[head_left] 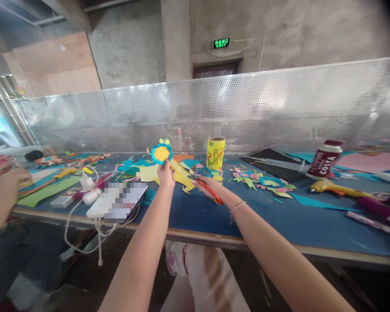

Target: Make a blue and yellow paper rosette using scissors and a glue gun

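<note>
My left hand is closed on a paper flower with a yellow centre, a ruffled blue edge and small light-green tips at its top. A pale yellow paper strip runs from beside these fingers towards my right hand. My right hand grips scissors with red handles, their blades pointing left at the strip's end. Whether the blades touch the paper, I cannot tell. Beneath both hands lie sheets of yellow paper and blue scraps on the blue tabletop.
A yellow cardboard-cored roll stands behind my right hand. To the right are paper flowers, a Costa bottle and a yellow glue gun. A phone and white charger cables lie left. Another person's hand works at far left.
</note>
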A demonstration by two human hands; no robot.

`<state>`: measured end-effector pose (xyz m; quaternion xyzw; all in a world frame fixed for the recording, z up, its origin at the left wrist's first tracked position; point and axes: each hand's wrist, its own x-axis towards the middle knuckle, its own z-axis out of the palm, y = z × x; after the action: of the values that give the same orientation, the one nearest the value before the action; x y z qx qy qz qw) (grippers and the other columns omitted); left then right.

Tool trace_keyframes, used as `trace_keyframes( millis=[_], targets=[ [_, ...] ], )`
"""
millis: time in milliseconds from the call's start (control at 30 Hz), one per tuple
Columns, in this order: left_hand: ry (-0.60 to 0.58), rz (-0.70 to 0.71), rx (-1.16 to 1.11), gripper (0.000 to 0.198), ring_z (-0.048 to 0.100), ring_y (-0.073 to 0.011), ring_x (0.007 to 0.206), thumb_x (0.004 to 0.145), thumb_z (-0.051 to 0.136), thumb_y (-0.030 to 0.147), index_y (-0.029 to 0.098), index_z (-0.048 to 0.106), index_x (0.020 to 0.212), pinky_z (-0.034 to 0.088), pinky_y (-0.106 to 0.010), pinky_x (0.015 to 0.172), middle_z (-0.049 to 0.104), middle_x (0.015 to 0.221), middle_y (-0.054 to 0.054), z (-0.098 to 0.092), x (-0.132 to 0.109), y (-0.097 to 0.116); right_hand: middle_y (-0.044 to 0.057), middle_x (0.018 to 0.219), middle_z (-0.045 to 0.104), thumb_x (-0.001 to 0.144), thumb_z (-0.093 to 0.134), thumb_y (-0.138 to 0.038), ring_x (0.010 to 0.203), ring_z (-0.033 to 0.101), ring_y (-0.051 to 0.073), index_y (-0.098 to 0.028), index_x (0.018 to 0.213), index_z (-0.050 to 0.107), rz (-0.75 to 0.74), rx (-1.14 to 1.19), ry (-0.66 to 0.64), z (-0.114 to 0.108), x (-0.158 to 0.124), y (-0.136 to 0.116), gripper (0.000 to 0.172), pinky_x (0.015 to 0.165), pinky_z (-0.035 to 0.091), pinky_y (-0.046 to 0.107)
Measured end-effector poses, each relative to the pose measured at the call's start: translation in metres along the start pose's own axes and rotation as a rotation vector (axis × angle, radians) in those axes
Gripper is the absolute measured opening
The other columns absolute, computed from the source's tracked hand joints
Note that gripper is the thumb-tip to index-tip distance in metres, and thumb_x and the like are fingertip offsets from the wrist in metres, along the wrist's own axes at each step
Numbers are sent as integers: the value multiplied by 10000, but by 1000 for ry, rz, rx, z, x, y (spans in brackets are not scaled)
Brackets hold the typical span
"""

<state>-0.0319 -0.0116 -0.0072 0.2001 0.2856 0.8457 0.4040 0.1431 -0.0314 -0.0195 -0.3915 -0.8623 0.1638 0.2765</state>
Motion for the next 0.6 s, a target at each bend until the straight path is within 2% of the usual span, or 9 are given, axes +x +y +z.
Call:
trace_keyframes(
  millis=[300, 500, 600],
  targets=[
    [17, 15, 34, 185, 573, -86, 595, 689, 680, 273, 179, 567, 801, 448, -209, 595, 580, 658, 22, -1, 1, 0, -20, 539, 449, 793, 392, -608, 521, 435, 110, -184, 637, 475, 53, 27, -29, -3, 0, -2, 459, 516, 324, 246],
    [8, 10, 55, 189, 606, -108, 669, 694, 675, 280, 185, 573, 822, 452, -215, 605, 619, 754, -12, -1, 2, -1, -14, 584, 487, 842, 336, -591, 521, 457, 115, -171, 851, 548, 32, 155, -35, -8, -8, -11, 471, 509, 363, 254],
    [-10, 7, 68, 196, 620, -118, 712, 697, 674, 289, 190, 580, 839, 449, -210, 604, 630, 790, -24, -2, 2, -3, -15, 585, 490, 842, 348, -593, 519, 454, 118, -177, 873, 552, 38, 185, -47, -10, -10, -13, 464, 504, 375, 260]
  ],
)
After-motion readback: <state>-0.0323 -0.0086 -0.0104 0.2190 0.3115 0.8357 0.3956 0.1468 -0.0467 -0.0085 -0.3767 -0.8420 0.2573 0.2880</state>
